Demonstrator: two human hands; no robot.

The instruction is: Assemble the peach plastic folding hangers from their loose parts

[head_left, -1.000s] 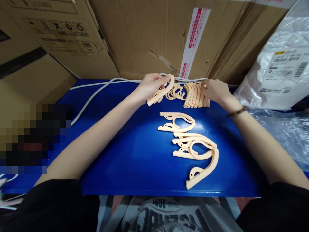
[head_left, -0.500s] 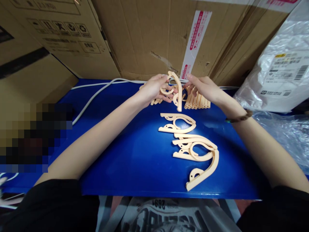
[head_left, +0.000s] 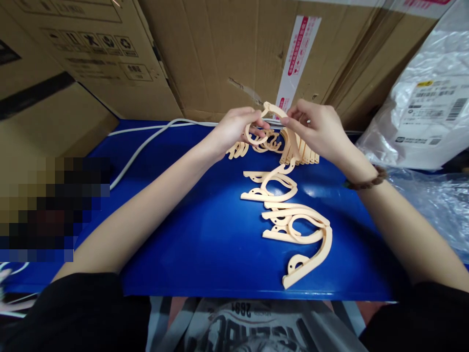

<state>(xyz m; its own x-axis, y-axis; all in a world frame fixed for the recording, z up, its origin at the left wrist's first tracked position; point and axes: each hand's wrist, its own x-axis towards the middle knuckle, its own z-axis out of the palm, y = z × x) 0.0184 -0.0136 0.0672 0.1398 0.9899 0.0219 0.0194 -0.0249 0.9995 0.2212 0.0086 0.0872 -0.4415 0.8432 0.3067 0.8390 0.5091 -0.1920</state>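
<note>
1. The left hand [head_left: 234, 128] pinched the round hook end of a peach plastic hanger [head_left: 274, 107], held up over the back of the blue table [head_left: 183, 220].
2. The right hand [head_left: 318, 128] gripped the hanger's curved arm.
3. More hanger pieces [head_left: 293, 222] lay flat nearby.

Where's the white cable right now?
Head view: the white cable lies on the blue table's far left, curving below the cardboard boxes toward the left hand.
</note>
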